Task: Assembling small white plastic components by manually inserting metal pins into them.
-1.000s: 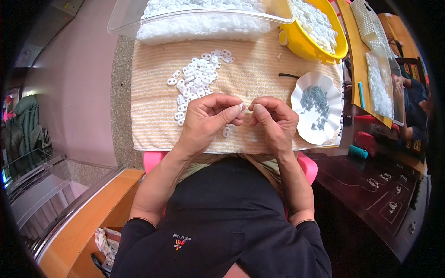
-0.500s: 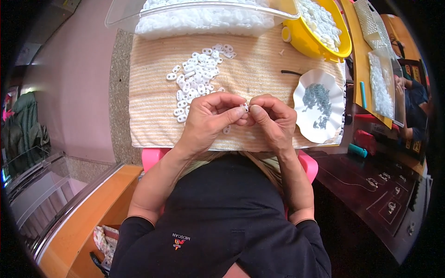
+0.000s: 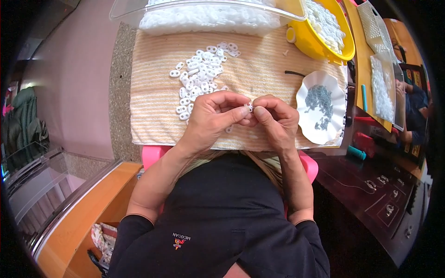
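Observation:
Between my fingertips is a small white plastic piece with holes [image 3: 251, 107]. My left hand [image 3: 214, 118] pinches it from the left, thumb against forefinger. From the other side my right hand [image 3: 279, 121] closes thumb and forefinger on it; whether a smaller part is in that pinch is hidden. Beyond my left hand lies a loose pile of white two-holed plastic pieces [image 3: 199, 76] on a striped towel [image 3: 153, 106]. To the right of my right hand, a white wavy-rimmed dish [image 3: 306, 127] holds many small dark grey metal bits [image 3: 320, 103].
A clear bin [image 3: 208, 23] of white pieces stands at the far edge, beside a yellow basin [image 3: 348, 48] of more pieces. A thin black stick [image 3: 295, 72] lies near the dish. Another person's arm [image 3: 405, 111] shows at far right, beside a tray of white pieces [image 3: 381, 88].
My hands keep the same pinch, and the white piece looks slightly turned between the fingertips. The whole view has shifted a little; the pile, dish and bins look undisturbed.

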Demonstrator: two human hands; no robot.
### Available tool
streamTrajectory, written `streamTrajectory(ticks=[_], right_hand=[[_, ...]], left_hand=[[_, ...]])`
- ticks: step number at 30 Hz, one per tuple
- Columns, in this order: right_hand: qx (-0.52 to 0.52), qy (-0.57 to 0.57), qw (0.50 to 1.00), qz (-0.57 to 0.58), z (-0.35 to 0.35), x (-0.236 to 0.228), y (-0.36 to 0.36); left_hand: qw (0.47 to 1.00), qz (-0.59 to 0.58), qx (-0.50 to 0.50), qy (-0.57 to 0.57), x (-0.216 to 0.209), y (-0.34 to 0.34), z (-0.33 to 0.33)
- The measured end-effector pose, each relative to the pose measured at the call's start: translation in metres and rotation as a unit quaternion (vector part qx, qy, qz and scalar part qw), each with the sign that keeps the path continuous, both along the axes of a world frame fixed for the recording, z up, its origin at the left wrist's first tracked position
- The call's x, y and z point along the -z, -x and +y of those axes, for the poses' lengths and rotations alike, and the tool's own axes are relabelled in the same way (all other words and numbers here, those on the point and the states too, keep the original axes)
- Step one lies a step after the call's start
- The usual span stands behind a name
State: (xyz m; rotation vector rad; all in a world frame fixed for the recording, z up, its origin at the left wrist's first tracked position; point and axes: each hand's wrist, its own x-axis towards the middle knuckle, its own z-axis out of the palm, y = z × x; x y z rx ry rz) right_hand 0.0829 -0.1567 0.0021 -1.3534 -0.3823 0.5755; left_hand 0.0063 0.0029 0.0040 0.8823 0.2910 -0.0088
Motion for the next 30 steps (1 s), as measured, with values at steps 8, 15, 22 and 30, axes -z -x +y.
streamTrajectory(ticks=[8,15,22,30], right_hand=[[0.005,-0.006,1.0,0.017,-0.0003,-0.0013,0.0004],[-0.016,-0.008,1.0,-0.007,-0.0015,0.0002,-0.0006],[-0.027,-0.001,0.999,-0.035,-0.0017,0.0014,-0.0023],[-0.044,0.003,0.998,-0.048,-0.0017,-0.0028,-0.0043]], left_hand=[[1.0,-0.005,0.003,-0.017,0.0023,0.0006,0.0004],[1.0,-0.004,0.012,-0.001,0.0017,0.0009,0.0007],[1.0,0.0,0.021,-0.017,0.0014,0.0009,0.0007],[0.999,0.0,0.006,-0.034,0.0012,0.004,-0.0035]])
